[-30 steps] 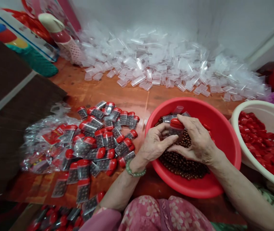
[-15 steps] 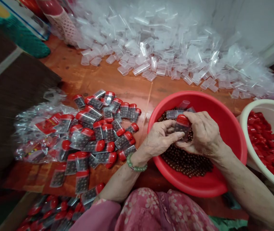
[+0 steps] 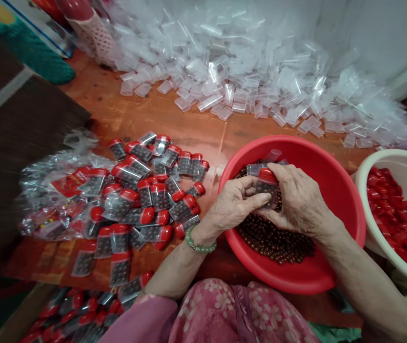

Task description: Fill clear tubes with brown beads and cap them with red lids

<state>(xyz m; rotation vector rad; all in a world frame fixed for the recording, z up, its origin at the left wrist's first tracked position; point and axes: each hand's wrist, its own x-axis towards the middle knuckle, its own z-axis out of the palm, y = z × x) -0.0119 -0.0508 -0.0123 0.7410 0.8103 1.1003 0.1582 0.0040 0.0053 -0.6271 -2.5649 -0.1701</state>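
Over the red basin (image 3: 346,205), a small clear plastic case with a red cap (image 3: 267,176) stands upright between my hands, with dark round balls showing through its wall. My left hand (image 3: 230,202) pinches its lower left side, the thumb across the front. My right hand (image 3: 298,200) curls around its right side, fingertips by the cap and thumb low near the base. Brown beads (image 3: 278,245) fill the basin's bottom below. Behind my fingers, a few empty clear cases (image 3: 255,168) lie on the beads, partly hidden.
Filled red-capped cases (image 3: 158,196) lie scattered at left beside a crumpled clear bag (image 3: 35,186). More filled cases (image 3: 82,314) sit lower down. Empty clear cases (image 3: 210,100) are heaped along the back wall. A white basin (image 3: 362,183) of red caps (image 3: 392,214) stands at right.
Both hands and the capped case have shifted very slightly left. Their grip looks the same.
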